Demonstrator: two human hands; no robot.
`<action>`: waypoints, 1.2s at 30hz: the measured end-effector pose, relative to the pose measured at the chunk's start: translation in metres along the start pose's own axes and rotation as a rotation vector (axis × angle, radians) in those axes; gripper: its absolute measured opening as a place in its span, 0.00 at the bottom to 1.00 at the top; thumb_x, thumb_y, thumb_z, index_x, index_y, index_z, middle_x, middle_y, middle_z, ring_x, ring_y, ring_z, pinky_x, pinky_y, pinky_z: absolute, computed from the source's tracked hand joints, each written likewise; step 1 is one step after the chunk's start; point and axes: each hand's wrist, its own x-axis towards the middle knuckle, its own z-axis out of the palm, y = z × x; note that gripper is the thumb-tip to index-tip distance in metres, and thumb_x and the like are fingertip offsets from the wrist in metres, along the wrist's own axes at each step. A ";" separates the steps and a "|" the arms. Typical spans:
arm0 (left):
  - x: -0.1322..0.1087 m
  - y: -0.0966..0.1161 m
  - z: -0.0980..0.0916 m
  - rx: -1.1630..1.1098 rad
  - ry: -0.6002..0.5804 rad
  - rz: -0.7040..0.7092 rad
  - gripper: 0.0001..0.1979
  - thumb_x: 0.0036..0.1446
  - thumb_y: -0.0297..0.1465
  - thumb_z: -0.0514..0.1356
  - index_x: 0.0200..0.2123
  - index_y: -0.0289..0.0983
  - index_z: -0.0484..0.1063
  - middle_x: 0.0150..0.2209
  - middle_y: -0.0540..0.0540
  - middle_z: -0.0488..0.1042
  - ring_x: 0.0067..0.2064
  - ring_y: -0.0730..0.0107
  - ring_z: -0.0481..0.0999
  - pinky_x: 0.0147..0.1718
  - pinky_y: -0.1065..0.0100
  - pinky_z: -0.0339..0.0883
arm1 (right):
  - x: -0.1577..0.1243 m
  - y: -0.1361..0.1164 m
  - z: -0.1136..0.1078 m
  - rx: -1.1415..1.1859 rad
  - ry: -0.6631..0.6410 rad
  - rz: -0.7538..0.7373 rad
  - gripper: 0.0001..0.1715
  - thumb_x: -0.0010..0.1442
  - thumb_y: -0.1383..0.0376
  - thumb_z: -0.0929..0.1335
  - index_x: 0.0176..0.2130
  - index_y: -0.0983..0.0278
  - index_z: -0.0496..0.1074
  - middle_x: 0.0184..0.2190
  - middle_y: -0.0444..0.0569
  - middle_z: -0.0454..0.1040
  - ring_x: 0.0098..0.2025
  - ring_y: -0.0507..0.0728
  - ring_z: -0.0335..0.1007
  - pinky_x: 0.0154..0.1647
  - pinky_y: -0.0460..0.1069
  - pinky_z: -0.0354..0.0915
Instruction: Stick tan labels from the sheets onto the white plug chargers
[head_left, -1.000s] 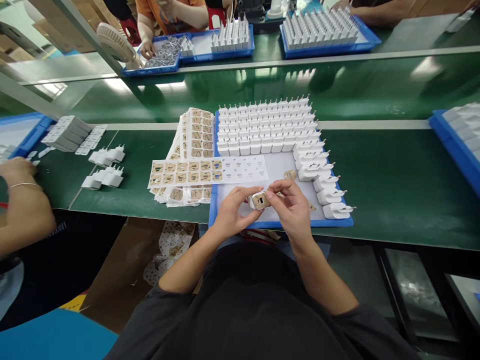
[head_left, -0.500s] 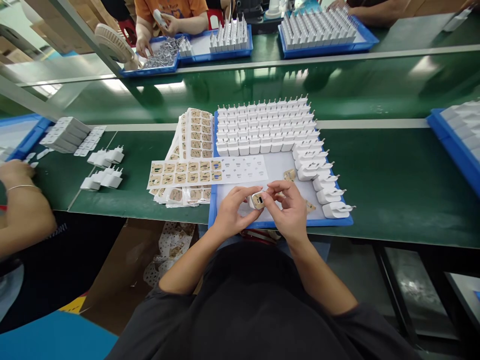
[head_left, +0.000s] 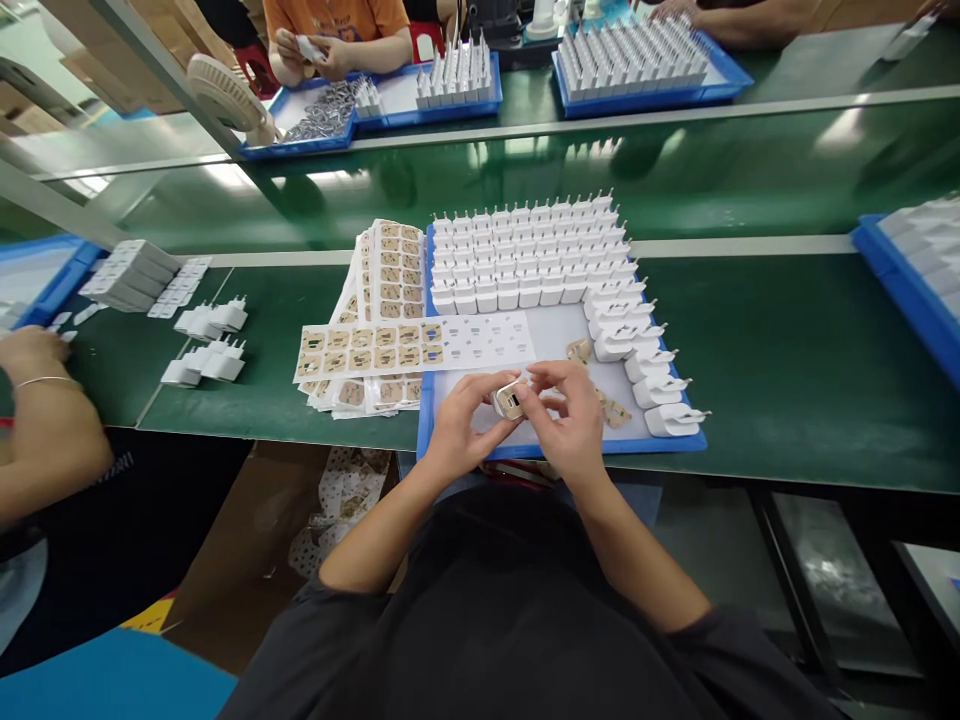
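Between my two hands is a white charger plug (head_left: 509, 400), its tan-covered face with a dark port slot turned up toward me. My left hand (head_left: 466, 420) is closed around its left side. The thumb and fingertips of my right hand (head_left: 564, 412) press on its right edge. Both hands are over the front of a blue tray (head_left: 426, 400), where rows of white charger plugs (head_left: 517, 255) stand with pins up along the back and right side. A partly used label sheet (head_left: 405, 345) lies across the tray's left rim. Loose tan label pieces (head_left: 613, 410) lie right of my right hand.
Stacked label sheets (head_left: 390, 270) lie left of the tray. Farther left are small groups of white plugs (head_left: 210, 318) and a co-worker's arm (head_left: 52, 420). Another blue tray (head_left: 900, 290) stands at the right. Across the divider, people sit behind more trays and a fan (head_left: 229, 95).
The plug has tilted and shifted slightly left in my fingers, and my right hand has moved a little left with it. Across the bench, a co-worker's hand has risen from the metal parts.
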 end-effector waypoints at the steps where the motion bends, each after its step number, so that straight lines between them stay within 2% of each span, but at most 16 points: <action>1: 0.000 0.000 0.000 -0.008 0.005 -0.008 0.20 0.59 0.29 0.66 0.55 0.42 0.70 0.53 0.42 0.78 0.51 0.62 0.78 0.44 0.63 0.75 | 0.000 0.001 -0.001 0.099 -0.064 0.067 0.08 0.66 0.60 0.69 0.45 0.59 0.74 0.41 0.49 0.74 0.39 0.54 0.72 0.31 0.48 0.73; 4: -0.001 -0.002 0.000 -0.012 0.033 -0.009 0.19 0.60 0.31 0.66 0.55 0.41 0.70 0.53 0.42 0.78 0.51 0.62 0.79 0.43 0.64 0.76 | -0.001 0.005 -0.001 0.319 -0.204 0.164 0.12 0.62 0.60 0.71 0.46 0.57 0.73 0.45 0.49 0.72 0.44 0.55 0.69 0.37 0.48 0.74; 7: -0.001 -0.004 0.002 -0.001 0.056 0.042 0.18 0.61 0.28 0.64 0.54 0.42 0.71 0.54 0.42 0.78 0.53 0.62 0.78 0.46 0.62 0.76 | -0.005 0.006 0.005 0.373 -0.181 0.209 0.19 0.55 0.62 0.75 0.47 0.56 0.71 0.47 0.47 0.69 0.46 0.55 0.66 0.39 0.48 0.72; 11: 0.000 -0.006 0.004 0.047 0.073 0.134 0.19 0.58 0.25 0.66 0.52 0.44 0.71 0.54 0.43 0.79 0.55 0.60 0.77 0.54 0.54 0.73 | -0.006 0.004 0.017 0.486 -0.042 0.235 0.09 0.58 0.62 0.74 0.39 0.57 0.72 0.39 0.45 0.68 0.44 0.55 0.65 0.42 0.49 0.70; 13: 0.000 -0.007 0.003 0.086 0.093 0.173 0.20 0.57 0.24 0.68 0.52 0.44 0.71 0.54 0.43 0.79 0.56 0.60 0.77 0.55 0.52 0.72 | -0.005 0.004 0.020 0.562 -0.017 0.249 0.05 0.60 0.62 0.73 0.37 0.58 0.73 0.37 0.45 0.68 0.44 0.55 0.66 0.46 0.50 0.69; 16: -0.002 -0.007 0.002 0.086 0.124 0.183 0.21 0.57 0.24 0.68 0.52 0.44 0.71 0.54 0.43 0.79 0.56 0.59 0.77 0.56 0.50 0.71 | -0.004 0.007 0.018 0.668 -0.053 0.283 0.02 0.62 0.62 0.71 0.38 0.57 0.76 0.39 0.45 0.71 0.46 0.56 0.68 0.52 0.53 0.67; 19: -0.003 -0.007 0.002 0.038 0.135 0.127 0.20 0.57 0.27 0.69 0.52 0.44 0.70 0.54 0.42 0.79 0.58 0.59 0.77 0.57 0.50 0.71 | -0.006 0.010 0.013 0.736 -0.130 0.300 0.08 0.63 0.63 0.71 0.43 0.55 0.79 0.44 0.47 0.72 0.50 0.57 0.68 0.56 0.55 0.65; 23: -0.002 -0.006 0.002 0.031 0.147 0.138 0.19 0.58 0.28 0.68 0.51 0.43 0.70 0.54 0.40 0.79 0.57 0.59 0.77 0.55 0.49 0.72 | -0.009 0.009 0.011 0.770 -0.162 0.315 0.14 0.58 0.66 0.73 0.46 0.54 0.79 0.48 0.47 0.70 0.55 0.58 0.65 0.55 0.53 0.65; 30: 0.000 -0.005 0.003 0.185 0.190 0.291 0.19 0.57 0.23 0.68 0.49 0.43 0.70 0.53 0.42 0.80 0.57 0.60 0.74 0.54 0.49 0.73 | -0.006 0.000 0.020 0.819 -0.065 0.379 0.05 0.57 0.66 0.72 0.36 0.57 0.77 0.40 0.45 0.70 0.47 0.56 0.65 0.54 0.52 0.63; 33: -0.001 -0.006 0.002 0.183 0.191 0.299 0.20 0.56 0.23 0.68 0.49 0.43 0.70 0.53 0.41 0.80 0.57 0.60 0.74 0.54 0.49 0.72 | -0.005 -0.002 0.020 0.822 -0.052 0.390 0.04 0.56 0.67 0.71 0.35 0.58 0.76 0.39 0.45 0.69 0.47 0.56 0.66 0.54 0.53 0.63; 36: -0.002 -0.006 0.001 0.144 0.192 0.262 0.19 0.57 0.23 0.68 0.49 0.43 0.69 0.53 0.41 0.80 0.57 0.60 0.74 0.54 0.49 0.72 | -0.005 -0.001 0.016 0.806 -0.096 0.378 0.06 0.57 0.67 0.69 0.36 0.58 0.77 0.42 0.46 0.70 0.49 0.57 0.66 0.53 0.53 0.63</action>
